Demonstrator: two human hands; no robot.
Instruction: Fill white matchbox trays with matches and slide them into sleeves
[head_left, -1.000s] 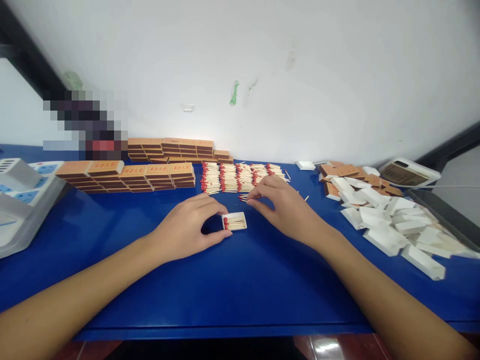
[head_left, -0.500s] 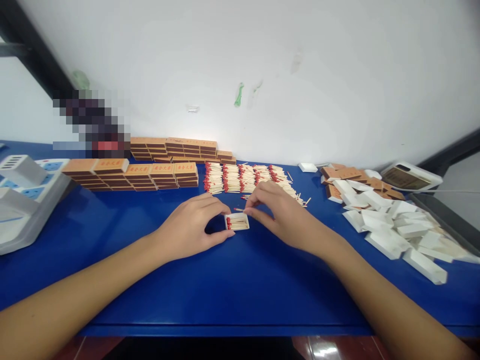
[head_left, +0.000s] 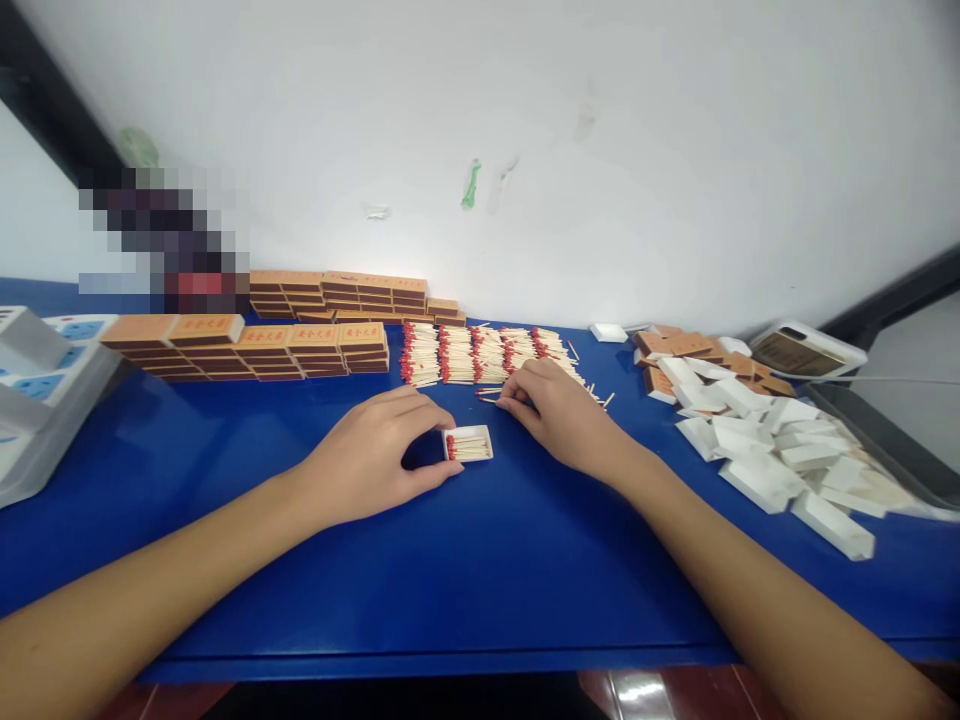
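Note:
A small white matchbox tray (head_left: 468,443) with red-tipped matches in it lies on the blue table (head_left: 480,580). My left hand (head_left: 375,452) curls round the tray's left end, thumb and forefinger pinching it. My right hand (head_left: 551,405) rests just behind and to the right of the tray, fingers bent and pinching at a few loose matches (head_left: 487,395) on the table. Rows of bundled matches (head_left: 480,352) lie right behind my right hand.
Stacks of brown matchboxes (head_left: 247,350) line the back left, more against the wall (head_left: 352,295). A heap of white trays and brown sleeves (head_left: 757,430) fills the right side. A white power strip (head_left: 37,390) sits far left, a phone (head_left: 806,350) far right.
My right hand came to the tray half a second ago, then drew back to the loose matches behind it. My left hand has kept its hold on the tray.

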